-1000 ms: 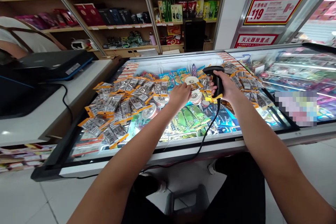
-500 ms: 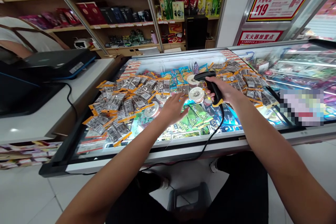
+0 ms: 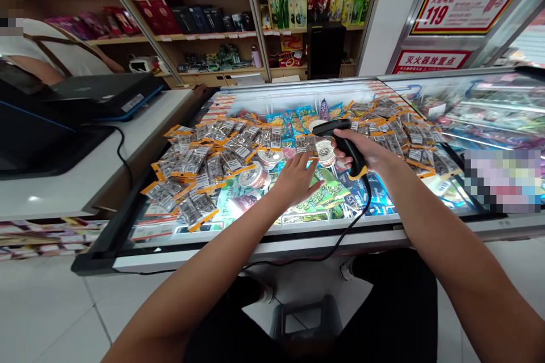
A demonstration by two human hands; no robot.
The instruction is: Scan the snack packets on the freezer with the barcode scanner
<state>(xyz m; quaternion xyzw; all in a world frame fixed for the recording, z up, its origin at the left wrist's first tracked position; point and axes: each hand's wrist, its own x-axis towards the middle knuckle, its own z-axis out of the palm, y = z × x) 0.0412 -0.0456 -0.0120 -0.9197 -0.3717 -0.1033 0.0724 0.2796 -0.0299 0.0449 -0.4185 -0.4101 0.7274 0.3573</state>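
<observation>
My right hand [image 3: 361, 150] is wrapped round the handle of a black and yellow barcode scanner [image 3: 332, 126], its head pointing left above the glass. A cable runs down from the handle. My left hand [image 3: 297, 178] is spread palm down, its fingertips at the near edge of a small clear snack packet [image 3: 306, 144] with orange edging; whether they press on it I cannot tell. Similar packets lie in a heap [image 3: 208, 161] to the left and another heap [image 3: 395, 130] to the right. Under the glass, round tubs [image 3: 254, 176] and green bags [image 3: 327, 190] show.
The glass-topped freezer [image 3: 264, 239] spans the space before me. A counter [image 3: 55, 195] with black equipment [image 3: 106, 96] stands left, a person [image 3: 63, 48] behind it. Stocked shelves [image 3: 208, 37] line the back. A grey stool [image 3: 306, 317] is between my legs, and the scanner cable [image 3: 306, 260] hangs along the freezer front.
The whole view has shifted slightly to the right. My left hand has moved a little right, to the single packet near the scanner. My right hand still holds the scanner.
</observation>
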